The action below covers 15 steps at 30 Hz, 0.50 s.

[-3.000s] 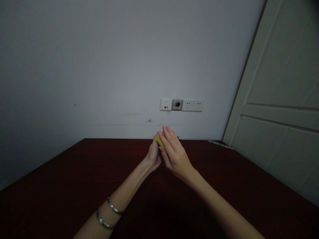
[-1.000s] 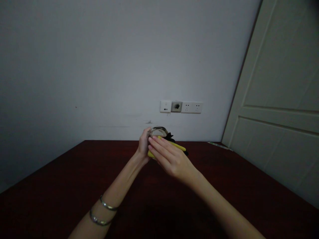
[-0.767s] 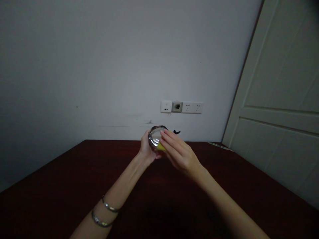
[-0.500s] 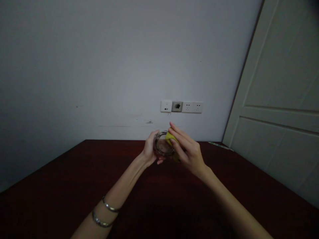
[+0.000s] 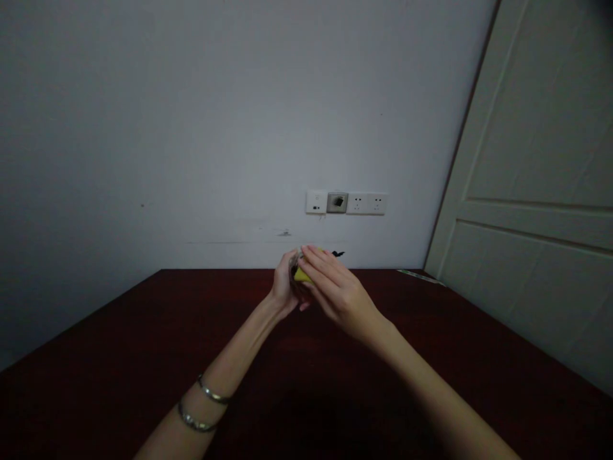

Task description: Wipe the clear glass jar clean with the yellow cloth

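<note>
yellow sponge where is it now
In the head view, the yellow sponge sits between the hands, under the right hand's fingers, against the round glass container held in the left hand.

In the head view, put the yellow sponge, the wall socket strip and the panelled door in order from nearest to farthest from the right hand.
1. yellow sponge: centre, touching the right hand under its fingers.
2. wall socket strip: on the wall, above the hands.
3. panelled door: far right of the view.

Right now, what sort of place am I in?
Probably a plain indoor room, perhaps an office or a bedroom: a dark red table top stands against a white wall with a row of power sockets, beside a cream panelled door.
</note>
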Available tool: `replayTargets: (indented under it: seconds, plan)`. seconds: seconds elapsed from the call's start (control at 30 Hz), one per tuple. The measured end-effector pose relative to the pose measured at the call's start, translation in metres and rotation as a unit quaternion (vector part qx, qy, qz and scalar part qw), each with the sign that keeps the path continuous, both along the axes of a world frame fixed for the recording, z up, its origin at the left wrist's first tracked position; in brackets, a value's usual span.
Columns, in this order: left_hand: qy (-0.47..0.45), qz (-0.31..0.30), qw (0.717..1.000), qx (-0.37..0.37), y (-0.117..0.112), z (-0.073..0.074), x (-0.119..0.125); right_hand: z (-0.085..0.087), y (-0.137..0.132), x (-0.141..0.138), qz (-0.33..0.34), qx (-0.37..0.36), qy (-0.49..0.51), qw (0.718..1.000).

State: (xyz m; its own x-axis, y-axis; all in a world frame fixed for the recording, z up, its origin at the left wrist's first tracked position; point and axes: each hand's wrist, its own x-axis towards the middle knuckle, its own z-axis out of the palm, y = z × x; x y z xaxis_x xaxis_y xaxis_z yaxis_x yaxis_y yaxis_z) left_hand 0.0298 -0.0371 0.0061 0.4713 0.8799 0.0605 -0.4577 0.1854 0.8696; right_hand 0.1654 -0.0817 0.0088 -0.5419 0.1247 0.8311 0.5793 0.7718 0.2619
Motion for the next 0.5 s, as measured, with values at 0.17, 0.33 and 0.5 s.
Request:
replayTargets:
  seconds: [0.17, 0.33, 0.5]
  plan:
    - [0.002, 0.0, 1.0, 0.001, -0.0023, -0.003, 0.0037, 0.0015, 0.0017, 0.0022, -0.019, -0.02, 0.011, 1.0]
    - [-0.098, 0.117, 0.988, -0.018, -0.0001, -0.0012, 0.0065, -0.0004, 0.0002, -0.0053, -0.034, 0.015, -0.072, 0.997]
    - [-0.015, 0.006, 0.999, -0.036, 0.0029, -0.0058, 0.0032, 0.0008, 0.004, 0.0045, -0.057, 0.031, -0.028, 0.998]
